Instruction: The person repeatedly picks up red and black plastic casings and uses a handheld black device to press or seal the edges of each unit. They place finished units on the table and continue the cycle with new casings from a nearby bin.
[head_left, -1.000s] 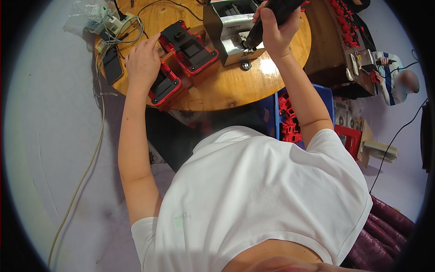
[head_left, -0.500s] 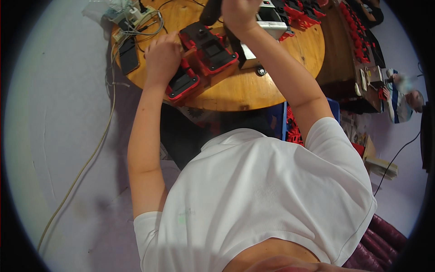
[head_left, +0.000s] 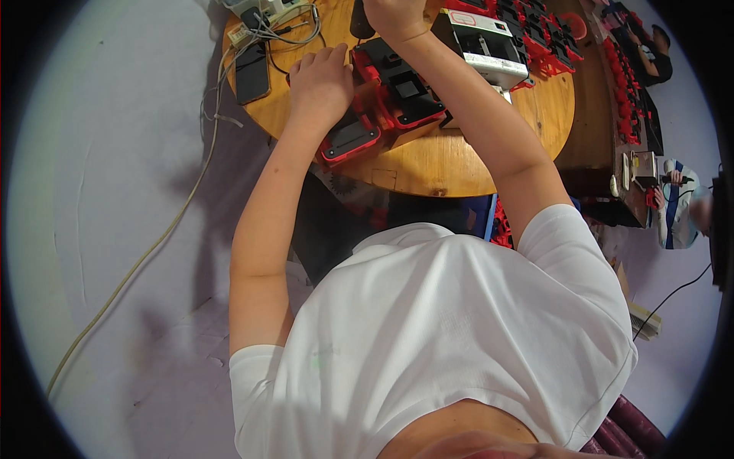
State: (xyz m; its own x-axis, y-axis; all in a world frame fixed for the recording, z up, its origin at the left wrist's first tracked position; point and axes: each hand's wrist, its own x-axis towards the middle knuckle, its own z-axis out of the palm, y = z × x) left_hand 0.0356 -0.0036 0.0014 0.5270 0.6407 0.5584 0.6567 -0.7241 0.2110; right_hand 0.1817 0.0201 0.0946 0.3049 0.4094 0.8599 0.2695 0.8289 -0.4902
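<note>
My left hand (head_left: pixel 321 86) lies over the left end of a red-and-black plastic part (head_left: pixel 350 139), its fingers stretched away from me and its thumb side toward a neighbouring part. That neighbouring red-and-black part (head_left: pixel 399 86), with a square dark recess, sits just to the right. At the top edge my right hand (head_left: pixel 395 17) is closed, partly cut off by the frame, around a dark cylindrical tool (head_left: pixel 362 21). The tool's lower end points down above the neighbouring part. What lies under my left palm is hidden, as is the upper part of the tool.
On the round wooden table (head_left: pixel 459 172) stand a silver metal box (head_left: pixel 485 50) and several red-and-black parts (head_left: pixel 544 34). A phone (head_left: pixel 252 79) lies by tangled cables (head_left: pixel 279 30) at the left. Another person (head_left: pixel 677 203) works at a side bench on the right.
The view has shifted, so the table and both hands appear farther right. More of the silver box shows. My left hand stays on the same part, and my right hand still holds the tool.
</note>
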